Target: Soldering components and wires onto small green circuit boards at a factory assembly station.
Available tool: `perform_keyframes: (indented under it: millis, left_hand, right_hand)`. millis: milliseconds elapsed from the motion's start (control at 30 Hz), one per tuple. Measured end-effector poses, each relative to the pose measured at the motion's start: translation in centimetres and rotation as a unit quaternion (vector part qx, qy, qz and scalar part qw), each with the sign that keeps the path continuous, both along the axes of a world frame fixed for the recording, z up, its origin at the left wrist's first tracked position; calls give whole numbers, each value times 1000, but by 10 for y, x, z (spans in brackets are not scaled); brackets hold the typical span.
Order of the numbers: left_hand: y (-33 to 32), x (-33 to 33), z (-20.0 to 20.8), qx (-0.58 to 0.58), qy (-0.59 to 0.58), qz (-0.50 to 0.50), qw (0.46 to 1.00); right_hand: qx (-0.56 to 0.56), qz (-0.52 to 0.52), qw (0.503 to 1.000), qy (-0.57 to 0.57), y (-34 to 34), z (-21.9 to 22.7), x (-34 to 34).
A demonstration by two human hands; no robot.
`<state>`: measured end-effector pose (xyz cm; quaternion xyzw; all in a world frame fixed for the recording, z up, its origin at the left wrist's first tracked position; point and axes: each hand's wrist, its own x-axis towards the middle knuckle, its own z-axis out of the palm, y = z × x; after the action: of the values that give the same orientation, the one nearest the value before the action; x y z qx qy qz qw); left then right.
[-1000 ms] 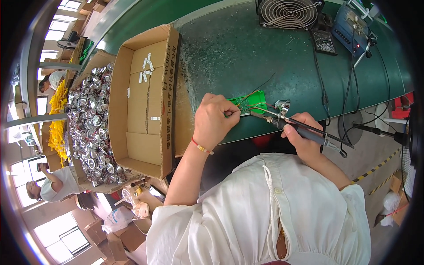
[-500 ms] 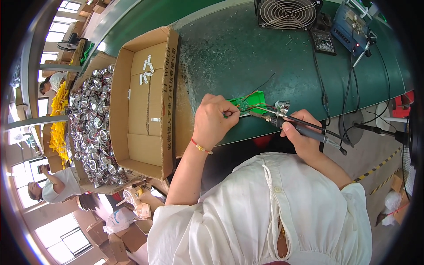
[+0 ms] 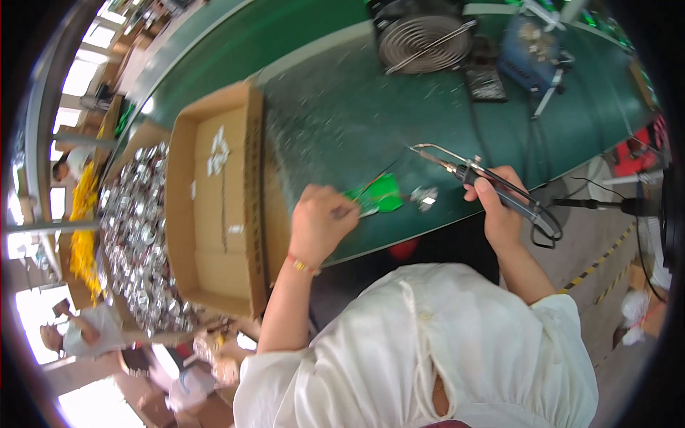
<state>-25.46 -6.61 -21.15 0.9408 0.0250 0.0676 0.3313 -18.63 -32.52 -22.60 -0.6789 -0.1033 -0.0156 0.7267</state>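
Note:
My right hand (image 3: 499, 207) is wrapped round a soldering iron (image 3: 510, 202) with a thin metal tube running along it. Its tip points up and left, raised clear of a green plastic housing (image 3: 389, 194). Wires rise from this housing, which lies on the bench near its front edge. Just right of it is a silver lamp cup (image 3: 425, 199). At the housing's left end my left hand (image 3: 322, 222) is closed, fingers curled. Motion blur hides what its fingers hold, if anything, and whether it touches the housing.
Left of my hand stands an open cardboard box (image 3: 214, 264) with a few small white parts (image 3: 217, 151). Beyond it, many silver lamp cups (image 3: 139, 235) are heaped. A fan (image 3: 424, 44), a small black tray (image 3: 486, 84) and a blue machine (image 3: 529, 53) stand at the back of the green bench (image 3: 321, 107).
The soldering iron has lifted off the housing, its tip moving up and away. My left hand has drawn slightly left and down, and the whole view has shifted.

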Motion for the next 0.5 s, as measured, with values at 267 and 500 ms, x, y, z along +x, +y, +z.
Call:
perform_keyframes:
  millis: [267, 500]
  left_hand:
    - [2, -2, 1, -19, 23, 9, 1000]
    - [0, -1, 5, -14, 10, 9, 1000]
  right_hand:
    - [-99, -208, 965, -122, -49, 19, 104]
    - [-238, -121, 956, -124, -44, 44, 170]
